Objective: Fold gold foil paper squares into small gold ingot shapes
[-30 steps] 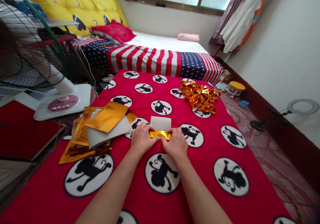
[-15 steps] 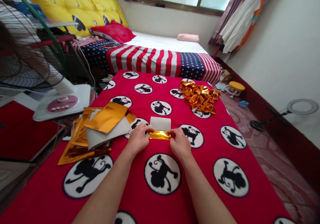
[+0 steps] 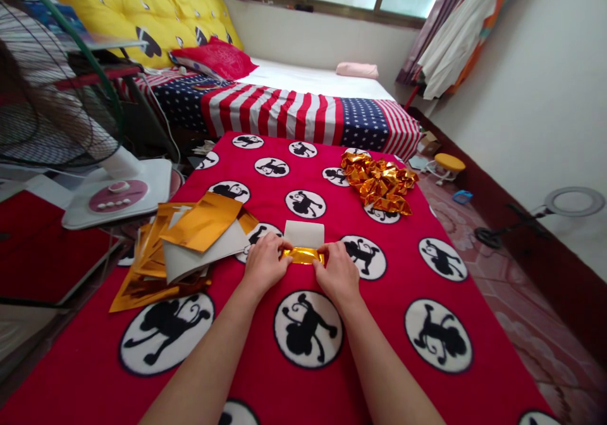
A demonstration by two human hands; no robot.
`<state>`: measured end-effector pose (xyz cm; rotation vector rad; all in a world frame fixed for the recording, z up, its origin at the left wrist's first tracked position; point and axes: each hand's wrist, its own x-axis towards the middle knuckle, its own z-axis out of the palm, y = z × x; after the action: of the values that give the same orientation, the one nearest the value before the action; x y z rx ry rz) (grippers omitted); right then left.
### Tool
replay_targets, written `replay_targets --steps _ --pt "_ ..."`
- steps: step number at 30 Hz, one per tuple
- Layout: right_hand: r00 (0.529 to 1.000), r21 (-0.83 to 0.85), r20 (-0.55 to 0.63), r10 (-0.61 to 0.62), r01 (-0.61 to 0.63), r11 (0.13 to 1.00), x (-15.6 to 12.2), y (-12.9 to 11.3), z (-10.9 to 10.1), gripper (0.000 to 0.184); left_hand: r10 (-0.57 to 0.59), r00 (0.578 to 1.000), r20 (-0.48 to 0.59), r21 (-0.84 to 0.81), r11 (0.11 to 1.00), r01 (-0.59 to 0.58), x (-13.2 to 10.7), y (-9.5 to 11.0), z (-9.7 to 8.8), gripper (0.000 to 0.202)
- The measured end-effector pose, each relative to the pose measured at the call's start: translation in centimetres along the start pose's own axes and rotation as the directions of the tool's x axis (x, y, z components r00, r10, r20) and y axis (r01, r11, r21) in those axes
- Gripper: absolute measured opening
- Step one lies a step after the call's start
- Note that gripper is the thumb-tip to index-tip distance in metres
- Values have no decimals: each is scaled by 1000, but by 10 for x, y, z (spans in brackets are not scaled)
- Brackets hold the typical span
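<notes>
A sheet of gold foil paper [image 3: 304,256] lies in front of me, its near part folded over with the shiny side up and its far part showing the pale back. My left hand [image 3: 268,262] pinches the left end of the fold between thumb and fingers. At the right end, my right hand [image 3: 337,272] grips the same fold, its thumb at the near edge. To the left is a loose stack of gold foil sheets [image 3: 202,222], some with the pale side up. A heap of folded gold foil pieces [image 3: 379,181] sits at the far right.
Everything rests on a red cloth [image 3: 379,349] with black figures in white circles. An electric fan [image 3: 118,188] stands at the left. Beyond is a bed [image 3: 294,112]; a yellow stool [image 3: 448,162] and a ring light [image 3: 573,202] are on the right.
Both thumbs have shifted onto the near edge of the foil fold, the right hand moving slightly inward. The stack and the heap look the same.
</notes>
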<state>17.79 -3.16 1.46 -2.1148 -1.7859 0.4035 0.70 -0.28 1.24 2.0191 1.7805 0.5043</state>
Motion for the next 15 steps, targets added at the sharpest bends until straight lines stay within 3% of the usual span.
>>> replay_targets --steps 4,9,15 --pt "998 102 66 -7 0 995 4 9 -6 25 52 997 55 -88 995 -47 4 -12 -2 29" --pt "998 168 57 8 -17 986 5 11 -8 38 115 991 74 -191 977 -99 8 -22 -2 42" --pt "999 175 -14 47 -43 984 8 11 -5 16 84 996 -21 -158 984 -86 4 -17 1 17"
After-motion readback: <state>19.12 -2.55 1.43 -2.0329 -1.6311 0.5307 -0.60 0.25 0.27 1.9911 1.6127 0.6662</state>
